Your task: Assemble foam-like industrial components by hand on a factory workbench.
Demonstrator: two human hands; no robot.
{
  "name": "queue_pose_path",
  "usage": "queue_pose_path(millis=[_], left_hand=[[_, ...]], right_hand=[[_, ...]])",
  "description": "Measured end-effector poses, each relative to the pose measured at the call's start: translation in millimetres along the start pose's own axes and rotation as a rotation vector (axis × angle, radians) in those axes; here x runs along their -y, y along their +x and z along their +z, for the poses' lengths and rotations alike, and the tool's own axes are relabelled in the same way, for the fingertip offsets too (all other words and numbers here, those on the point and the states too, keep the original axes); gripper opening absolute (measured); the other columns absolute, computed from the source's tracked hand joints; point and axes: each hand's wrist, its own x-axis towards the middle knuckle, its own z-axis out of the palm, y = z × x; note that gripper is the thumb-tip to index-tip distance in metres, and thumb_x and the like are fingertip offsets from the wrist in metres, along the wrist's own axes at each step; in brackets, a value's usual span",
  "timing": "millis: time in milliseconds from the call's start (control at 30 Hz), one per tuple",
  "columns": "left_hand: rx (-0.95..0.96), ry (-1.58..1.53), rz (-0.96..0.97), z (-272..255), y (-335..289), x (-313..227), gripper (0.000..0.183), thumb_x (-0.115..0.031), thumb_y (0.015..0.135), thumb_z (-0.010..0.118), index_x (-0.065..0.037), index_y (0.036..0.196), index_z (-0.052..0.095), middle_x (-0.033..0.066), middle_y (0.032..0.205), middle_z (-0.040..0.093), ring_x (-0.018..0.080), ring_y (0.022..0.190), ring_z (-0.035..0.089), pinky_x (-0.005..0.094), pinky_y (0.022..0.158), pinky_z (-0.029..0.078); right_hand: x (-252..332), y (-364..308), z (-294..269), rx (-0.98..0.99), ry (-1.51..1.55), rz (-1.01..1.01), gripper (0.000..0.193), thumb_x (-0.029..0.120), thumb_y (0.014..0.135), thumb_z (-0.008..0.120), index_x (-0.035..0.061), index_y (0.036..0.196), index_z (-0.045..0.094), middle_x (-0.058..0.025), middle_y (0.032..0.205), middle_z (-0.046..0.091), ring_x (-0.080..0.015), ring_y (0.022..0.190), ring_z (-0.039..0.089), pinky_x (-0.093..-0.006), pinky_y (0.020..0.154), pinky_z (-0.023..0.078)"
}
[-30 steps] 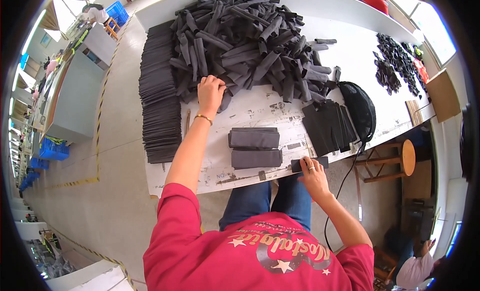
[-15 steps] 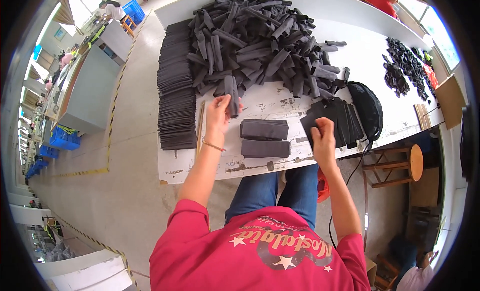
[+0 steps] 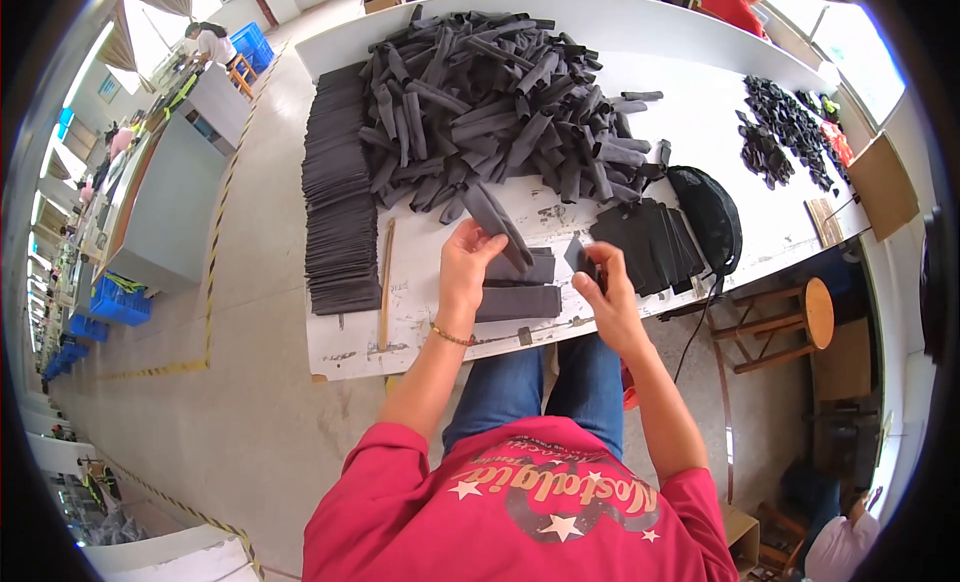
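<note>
My left hand [image 3: 470, 267] is closed on a rolled dark grey fabric piece [image 3: 497, 227], which slants up and away from the fingers. Pinched in my right hand [image 3: 610, 292] is a flat dark piece [image 3: 574, 252], seen nearly edge-on, its kind unclear. Between and below the hands lie two stacks of folded dark fabric, a far stack [image 3: 537, 269] partly covered by the roll and a near stack [image 3: 525, 303]. A fanned pile of flat dark pieces [image 3: 652, 247] rests just right of my right hand. Beyond my left hand rises a big heap of rolled fabric pieces [image 3: 490, 112].
A long row of tightly stacked dark pieces [image 3: 340, 192] lines the table's left side, beside a wooden strip [image 3: 387, 282]. On the right stand a rounded black object [image 3: 708, 220] with a cord and a wooden stool [image 3: 815, 314]. A low white wall [image 3: 690, 37] closes the far edge.
My left hand has come right and nearer with the rolled piece, now tilted over the far stack. My right hand has moved left from the fanned pile with the flat piece.
</note>
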Motion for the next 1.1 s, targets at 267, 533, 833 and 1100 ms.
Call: queue_pose_path(millis=[267, 533, 833, 1100], left_hand=[[0.049, 0.415, 0.336, 18, -17, 1, 0.021, 0.007, 0.081, 0.063, -0.007, 0.095, 0.07, -0.0017, 0.09, 0.058, 0.0075, 0.077, 0.054, 0.021, 0.071, 0.042], [-0.017, -0.236, -0.624, 10, -39, -26, 0.022, -0.021, 0.095, 0.061, -0.003, 0.107, 0.066, 0.0034, 0.093, 0.067, 0.014, 0.082, 0.065, 0.0301, 0.075, 0.054], [0.022, -0.403, -0.412, -11, -11, -23, 0.019, -0.014, 0.091, 0.066, -0.001, 0.104, 0.063, 0.0128, 0.095, 0.068, 0.0283, 0.089, 0.069, 0.04, 0.079, 0.06], [-0.035, -0.53, -0.361, -9, -6, -21, 0.02, -0.015, 0.088, 0.071, -0.001, 0.098, 0.061, 0.0132, 0.095, 0.067, 0.0313, 0.091, 0.069, 0.0411, 0.081, 0.06]], right_hand=[[43, 11, 20, 0.382, 0.279, -0.059, 0.069, 0.014, 0.09, 0.066, 0.0042, 0.148, 0.03, -0.0107, 0.113, 0.055, -0.0181, 0.104, 0.052, -0.0309, 0.092, 0.042], [56, 6, 9, 0.439, -0.22, -0.315, 0.06, 0.016, 0.086, 0.068, 0.0015, 0.138, 0.041, -0.0196, 0.111, 0.052, -0.037, 0.103, 0.053, -0.0403, 0.089, 0.044], [38, -12, -2, 0.321, -0.263, -0.186, 0.051, 0.013, 0.082, 0.071, -0.0001, 0.126, 0.047, -0.0181, 0.11, 0.057, -0.0345, 0.103, 0.054, -0.0435, 0.091, 0.044], [26, -9, -3, 0.24, -0.378, -0.403, 0.03, 0.012, 0.084, 0.068, 0.003, 0.109, 0.054, -0.0135, 0.109, 0.062, -0.0339, 0.094, 0.055, -0.0423, 0.085, 0.043]])
